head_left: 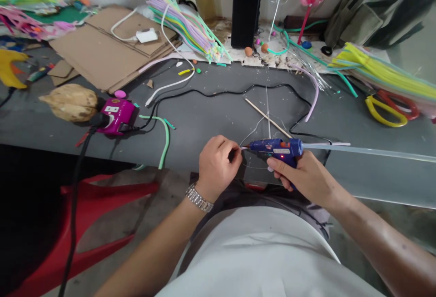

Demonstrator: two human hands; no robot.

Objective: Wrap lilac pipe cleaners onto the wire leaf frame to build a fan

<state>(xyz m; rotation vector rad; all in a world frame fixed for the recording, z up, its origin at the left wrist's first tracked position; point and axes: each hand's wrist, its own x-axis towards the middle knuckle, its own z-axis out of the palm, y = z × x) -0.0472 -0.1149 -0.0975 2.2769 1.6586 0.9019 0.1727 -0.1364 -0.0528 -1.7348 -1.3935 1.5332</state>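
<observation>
My right hand (306, 176) grips a blue hot glue gun (277, 148) with a clear glue stick (368, 151) jutting out to the right. Its nozzle points left at my left hand (218, 165). That hand, with a metal watch (199, 198) on the wrist, is closed in a pinch on something small and thin, possibly a wire (252, 132), right at the nozzle tip. Both hands hover over the front edge of the grey table (211, 120). A thin wooden stick (267, 117) lies just behind them.
A black cable (218, 93) runs across the table. At left sit a magenta tool (117, 114), a brown husk (70, 101) and cardboard (102, 47). Pastel pipe cleaners (187, 27), a black speaker (245, 8) and yellow-red scissors (391, 108) lie behind. A red plastic chair (85, 233) stands below left.
</observation>
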